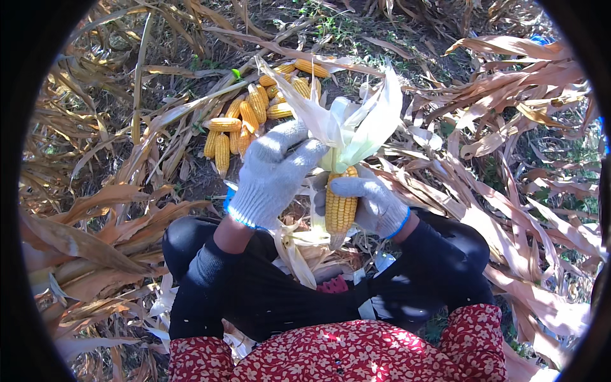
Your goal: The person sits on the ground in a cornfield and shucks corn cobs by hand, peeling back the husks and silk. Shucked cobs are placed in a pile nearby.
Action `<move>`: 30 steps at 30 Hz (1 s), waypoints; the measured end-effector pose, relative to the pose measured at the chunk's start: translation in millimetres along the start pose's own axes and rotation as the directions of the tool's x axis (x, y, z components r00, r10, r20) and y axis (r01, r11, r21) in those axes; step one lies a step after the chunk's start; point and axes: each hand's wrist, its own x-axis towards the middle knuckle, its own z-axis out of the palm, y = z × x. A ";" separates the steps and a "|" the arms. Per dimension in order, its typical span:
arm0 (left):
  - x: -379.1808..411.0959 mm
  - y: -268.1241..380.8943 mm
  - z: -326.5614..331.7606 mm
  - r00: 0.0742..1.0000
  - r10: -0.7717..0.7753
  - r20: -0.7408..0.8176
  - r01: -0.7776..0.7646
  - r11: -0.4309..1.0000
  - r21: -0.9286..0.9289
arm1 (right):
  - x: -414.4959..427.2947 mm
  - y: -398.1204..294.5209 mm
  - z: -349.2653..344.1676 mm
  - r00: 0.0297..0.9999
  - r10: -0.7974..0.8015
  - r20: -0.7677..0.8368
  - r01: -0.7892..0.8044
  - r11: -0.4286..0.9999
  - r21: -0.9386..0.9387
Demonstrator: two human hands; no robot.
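Observation:
My right hand [377, 200], in a pale grey knitted glove, is closed around an ear of yellow corn [342, 203] whose tip points down toward my lap. Pale husk leaves [353, 129] are peeled back from the kernels and stand up from the ear's upper end. In a matching glove, my left hand [281, 167] is at the left side of these leaves, with thumb and fingers against them; whether it grips one cannot be told. Beyond the left hand, a pile of husked yellow corn ears [248, 117] lies on the ground.
Dry corn stalks and leaves cover the ground at left [95, 229] and right [501, 200]. Loose husks [300, 253] lie between my bent legs, in dark trousers [286, 305]. A long dry stalk [191, 107] crosses the ground beside the pile.

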 end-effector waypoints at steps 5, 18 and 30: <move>-7.0 -7.9 9.2 0.954 0.237 -0.185 -0.235 0.971 0.034 | 4.0 -0.5 8.1 0.989 -0.051 -0.141 0.014 0.969 -0.248; -8.4 13.1 9.5 0.931 -0.349 0.108 0.317 0.627 -0.712 | 0.8 -8.9 32.8 0.957 -0.251 0.143 0.161 0.055 -0.985; -53.3 -17.5 42.6 0.462 -0.283 0.841 0.335 0.933 0.130 | -9.8 -5.8 3.6 0.956 0.175 0.236 0.293 -0.618 -0.729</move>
